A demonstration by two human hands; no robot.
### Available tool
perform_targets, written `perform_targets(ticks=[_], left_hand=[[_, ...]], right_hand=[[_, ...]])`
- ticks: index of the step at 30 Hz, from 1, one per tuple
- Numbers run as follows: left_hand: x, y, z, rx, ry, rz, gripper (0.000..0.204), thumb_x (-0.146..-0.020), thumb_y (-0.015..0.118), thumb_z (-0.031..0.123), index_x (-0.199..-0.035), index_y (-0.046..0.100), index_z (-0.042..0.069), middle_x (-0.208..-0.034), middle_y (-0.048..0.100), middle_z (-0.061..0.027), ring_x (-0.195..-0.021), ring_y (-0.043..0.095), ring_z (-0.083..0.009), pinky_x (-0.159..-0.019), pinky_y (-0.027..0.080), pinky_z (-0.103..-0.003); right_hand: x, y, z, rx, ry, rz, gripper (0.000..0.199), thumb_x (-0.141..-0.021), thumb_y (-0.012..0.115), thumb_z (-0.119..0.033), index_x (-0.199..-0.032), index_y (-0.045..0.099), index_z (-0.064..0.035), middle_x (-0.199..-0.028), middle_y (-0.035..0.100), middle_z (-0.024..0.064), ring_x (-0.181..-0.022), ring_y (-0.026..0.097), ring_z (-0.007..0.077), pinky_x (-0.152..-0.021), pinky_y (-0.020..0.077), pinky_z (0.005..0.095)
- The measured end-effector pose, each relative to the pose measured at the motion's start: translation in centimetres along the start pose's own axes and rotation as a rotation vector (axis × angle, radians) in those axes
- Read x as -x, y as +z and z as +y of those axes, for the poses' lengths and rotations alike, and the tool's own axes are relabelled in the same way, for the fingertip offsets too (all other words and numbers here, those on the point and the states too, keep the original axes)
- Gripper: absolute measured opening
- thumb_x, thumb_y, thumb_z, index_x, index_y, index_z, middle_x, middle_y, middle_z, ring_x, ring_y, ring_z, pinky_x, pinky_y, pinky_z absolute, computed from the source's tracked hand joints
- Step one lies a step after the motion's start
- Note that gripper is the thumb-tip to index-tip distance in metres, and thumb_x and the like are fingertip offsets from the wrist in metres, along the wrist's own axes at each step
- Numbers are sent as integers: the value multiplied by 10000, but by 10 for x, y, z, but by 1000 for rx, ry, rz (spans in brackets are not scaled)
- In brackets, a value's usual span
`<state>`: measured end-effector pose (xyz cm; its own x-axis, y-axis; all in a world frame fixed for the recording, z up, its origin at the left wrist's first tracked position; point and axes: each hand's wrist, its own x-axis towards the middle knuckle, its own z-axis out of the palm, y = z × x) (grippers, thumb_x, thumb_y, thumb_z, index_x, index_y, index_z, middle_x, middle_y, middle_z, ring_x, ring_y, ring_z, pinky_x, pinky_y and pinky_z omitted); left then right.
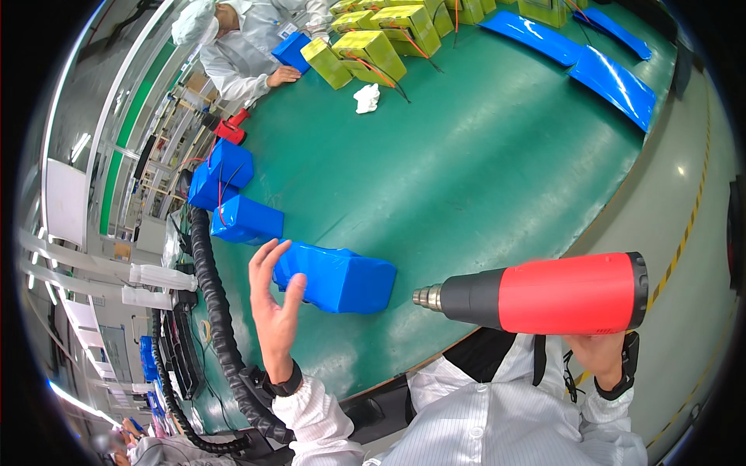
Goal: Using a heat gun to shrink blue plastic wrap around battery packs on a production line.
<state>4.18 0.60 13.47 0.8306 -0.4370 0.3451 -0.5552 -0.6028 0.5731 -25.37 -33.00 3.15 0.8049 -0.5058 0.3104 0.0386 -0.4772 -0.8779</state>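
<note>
A red and black heat gun [571, 293] is held in my right hand [597, 353], its metal nozzle pointing left. Just left of that nozzle lies a battery pack in blue shrink wrap [338, 279] on the green table. My left hand [276, 311] is at the pack's left end, thumb and fingers spread apart; whether the fingertips touch the wrap I cannot tell. The heat gun's body hides most of my right hand's fingers.
Other blue-wrapped packs [247, 219] with thin wires stand at the left. Yellow packs [377, 58] fill the far side, near a co-worker's hand [284, 75] on a blue pack. Flat blue sleeves [614, 85] lie far right. A black corrugated hose [217, 311] runs along the left edge.
</note>
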Motion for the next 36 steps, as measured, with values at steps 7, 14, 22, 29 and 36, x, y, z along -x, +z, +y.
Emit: perform_targets(ticks=[7,14,22,29,36], left_hand=[[-7,17,25,-208,-23,-152,729,-753,851,415,-1408,616,195,-1589,363,-168,-1390,435,-415,-1101,418,-549],[-8,20,33,-274,-41,-186,720,-766,837,454,-1405,622,200,-1590,363,-175,-1391,416,-428,-1127,375,-557],[-8,19,33,-287,-68,-192,702,-784,817,459,-1408,621,202,-1583,378,-180,-1400,416,-412,-1149,337,-551],[-9,20,33,-288,-80,-201,696,-789,814,453,-1407,622,199,-1582,379,-188,-1397,422,-416,-1151,335,-550],[-8,20,31,-283,-56,-198,693,-792,812,451,-1408,621,199,-1584,378,-187,-1389,428,-418,-1147,339,-551]], right_hand=[[11,5,3,22,-17,-19,474,-772,883,-130,-1191,683,-33,-1143,701,117,-1012,701,300,-888,555,400],[17,4,10,123,-11,-24,428,-784,873,-205,-1158,708,-77,-1150,700,98,-999,685,308,-900,522,432],[10,5,4,267,-69,-100,456,-781,894,-231,-1165,713,-66,-1123,711,94,-999,695,315,-877,542,430],[10,10,1,204,-151,-42,451,-794,893,-222,-1172,712,-54,-1128,710,106,-1010,703,299,-864,559,395],[10,12,4,2,17,-13,453,-796,897,-169,-1179,699,-29,-1141,708,114,-1003,711,295,-868,563,396]])
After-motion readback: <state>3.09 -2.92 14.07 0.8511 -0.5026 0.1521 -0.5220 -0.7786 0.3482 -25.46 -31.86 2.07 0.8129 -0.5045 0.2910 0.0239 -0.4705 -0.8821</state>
